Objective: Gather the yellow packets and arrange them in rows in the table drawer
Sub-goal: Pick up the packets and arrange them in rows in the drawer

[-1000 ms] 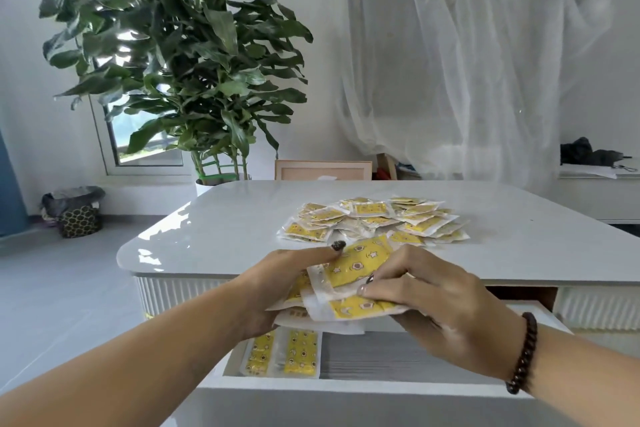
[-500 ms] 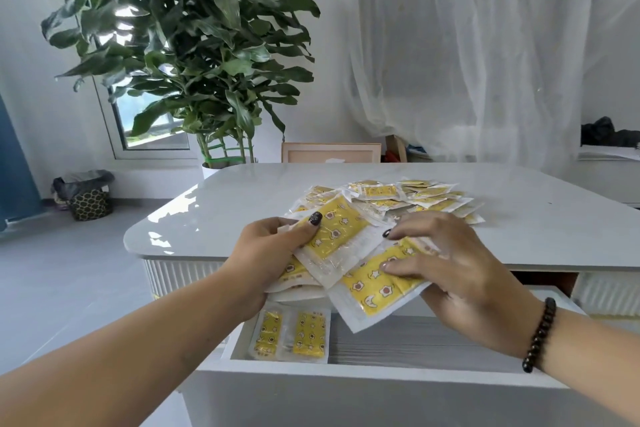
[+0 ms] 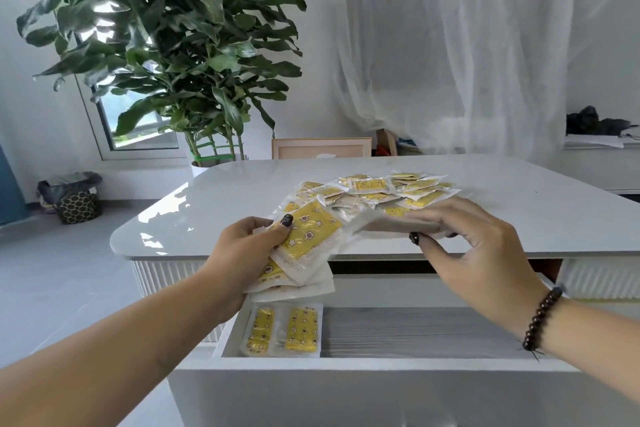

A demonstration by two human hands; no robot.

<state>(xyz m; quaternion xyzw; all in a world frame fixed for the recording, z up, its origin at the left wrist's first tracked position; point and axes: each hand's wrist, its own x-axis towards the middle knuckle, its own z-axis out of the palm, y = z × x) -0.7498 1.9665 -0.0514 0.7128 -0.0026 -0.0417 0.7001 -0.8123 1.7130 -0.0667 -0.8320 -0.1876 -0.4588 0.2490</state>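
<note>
My left hand [image 3: 242,253] grips a fanned stack of yellow packets [image 3: 308,236] over the drawer's left end, thumb on the top one. My right hand [image 3: 467,239] pinches a single packet [image 3: 388,224] at the table's front edge, turned so its pale back shows. A loose pile of yellow packets [image 3: 377,192] lies on the white table [image 3: 519,211] just beyond both hands. The open drawer [image 3: 363,364] below holds two packets [image 3: 284,329] side by side at its left end.
The drawer's grey lined floor [image 3: 415,333] stretches right of the two packets. A large potted plant [image 3: 166,55] stands behind the table's left corner. A bin [image 3: 74,201] sits on the floor at left, and a sheer curtain [image 3: 467,45] hangs behind.
My right hand has drawn one packet away from the stack to the right and flipped it back-side up. Both hands have risen a little toward the table edge.
</note>
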